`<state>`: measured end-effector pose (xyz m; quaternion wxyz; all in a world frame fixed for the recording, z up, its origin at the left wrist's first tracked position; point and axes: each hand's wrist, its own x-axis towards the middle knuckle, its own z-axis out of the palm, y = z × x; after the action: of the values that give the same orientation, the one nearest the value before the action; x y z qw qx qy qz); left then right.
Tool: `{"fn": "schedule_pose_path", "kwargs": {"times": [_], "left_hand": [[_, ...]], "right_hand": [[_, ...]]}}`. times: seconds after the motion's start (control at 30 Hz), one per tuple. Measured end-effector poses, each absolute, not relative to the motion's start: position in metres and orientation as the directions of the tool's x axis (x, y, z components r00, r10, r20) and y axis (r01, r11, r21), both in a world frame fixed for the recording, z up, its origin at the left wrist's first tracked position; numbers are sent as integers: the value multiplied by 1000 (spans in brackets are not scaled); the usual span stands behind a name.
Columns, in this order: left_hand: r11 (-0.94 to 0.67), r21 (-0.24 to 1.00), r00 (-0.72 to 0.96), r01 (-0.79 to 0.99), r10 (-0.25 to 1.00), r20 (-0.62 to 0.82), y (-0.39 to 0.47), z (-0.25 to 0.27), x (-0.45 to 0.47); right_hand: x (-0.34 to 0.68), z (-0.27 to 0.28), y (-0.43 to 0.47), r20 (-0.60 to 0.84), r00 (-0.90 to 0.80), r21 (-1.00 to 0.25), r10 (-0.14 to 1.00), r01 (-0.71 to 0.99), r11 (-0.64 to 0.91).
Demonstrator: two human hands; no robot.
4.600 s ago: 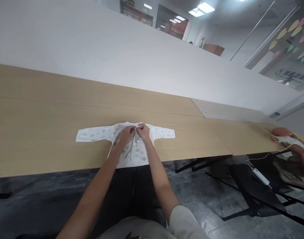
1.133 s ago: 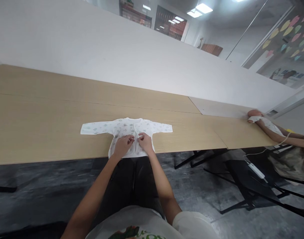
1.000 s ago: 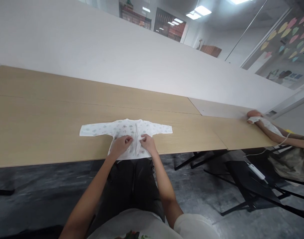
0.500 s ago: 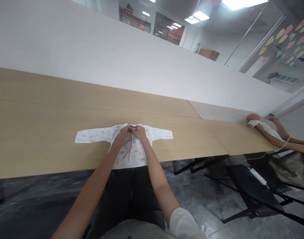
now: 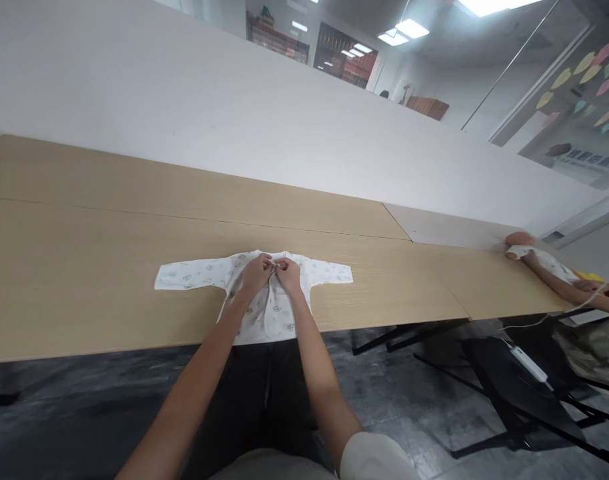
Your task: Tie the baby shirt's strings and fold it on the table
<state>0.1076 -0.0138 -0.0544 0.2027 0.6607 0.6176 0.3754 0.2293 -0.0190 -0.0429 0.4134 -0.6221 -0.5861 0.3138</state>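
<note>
A small white baby shirt (image 5: 192,274) with a faint printed pattern lies face up on the wooden table, both sleeves stretched out to the sides. Its lower hem reaches the table's front edge. My left hand (image 5: 257,272) pinches the front opening just below the neckline. Close beside it, my right hand (image 5: 288,273) pinches the other side of the same opening. The fingertips of both hands nearly meet, and whatever fastener may lie between them is too small to make out. Below the hands, the front flap hangs slightly loose.
The long wooden table (image 5: 84,247) runs along a white wall (image 5: 209,127). At the far right another person's arm (image 5: 554,280) is by a doll (image 5: 520,240) in white clothing. A black folding chair (image 5: 514,380) with a white power strip (image 5: 529,365) stands below.
Both hands stay at the shirt's neckline, with the fingers shifted slightly along the opening. The view has turned a little. The other person's arm at the right has moved.
</note>
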Motion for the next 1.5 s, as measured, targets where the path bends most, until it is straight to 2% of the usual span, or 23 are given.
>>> {"fn": "schedule_pose_path", "kwargs": {"times": [0.1,0.27,0.43,0.63,0.9,1.23,1.5], "left_hand": [[-179,732,-36,658,963,267,-16,-53,111],[-276,800,-34,533,938,345,-19,-53,110],[-264,835,-51,482,944,327,-20,-51,109],[-256,866,-54,430,950,308,-22,-48,108],[-256,867,-36,427,954,299,-24,-47,108],[-244,882,-68,402,953,295,-25,-45,108],[-240,847,-68,475,949,307,-24,-47,106]], "right_hand": [[229,-44,-18,96,119,-891,988,454,32],[229,-43,-19,110,145,-898,983,439,35],[230,-44,-21,120,130,-931,984,359,66],[231,-45,-21,142,129,-929,981,359,87],[228,-37,-26,117,48,-925,992,369,91],[226,-45,-22,145,88,-921,986,376,102],[223,-44,-22,109,143,-934,984,353,52]]}}
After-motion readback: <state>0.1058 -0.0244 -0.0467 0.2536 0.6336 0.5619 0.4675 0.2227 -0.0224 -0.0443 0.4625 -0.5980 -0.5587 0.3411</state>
